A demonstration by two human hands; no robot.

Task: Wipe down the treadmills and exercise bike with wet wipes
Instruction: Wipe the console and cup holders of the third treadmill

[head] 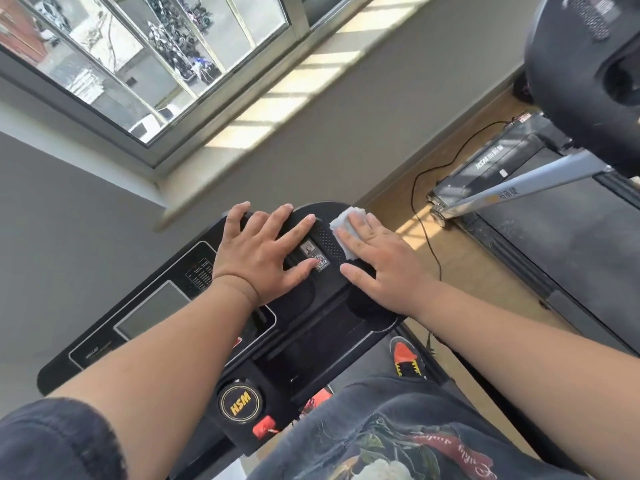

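Note:
A black treadmill console [166, 303] with a grey display and a round HSM badge fills the middle of the head view. My left hand [263, 254] lies flat on its upper part, fingers spread and straight. My right hand [384, 265] presses a folded white wet wipe [346, 225] onto the console's right end, over a dotted speaker grille. The fingers are straight on top of the wipe, and most of the wipe is hidden under them.
A second treadmill [554, 237] stands to the right, with a silver upright, a black console above and a black cable [420, 216] trailing on the wooden floor. A window and grey wall lie ahead. My shoes show below the console.

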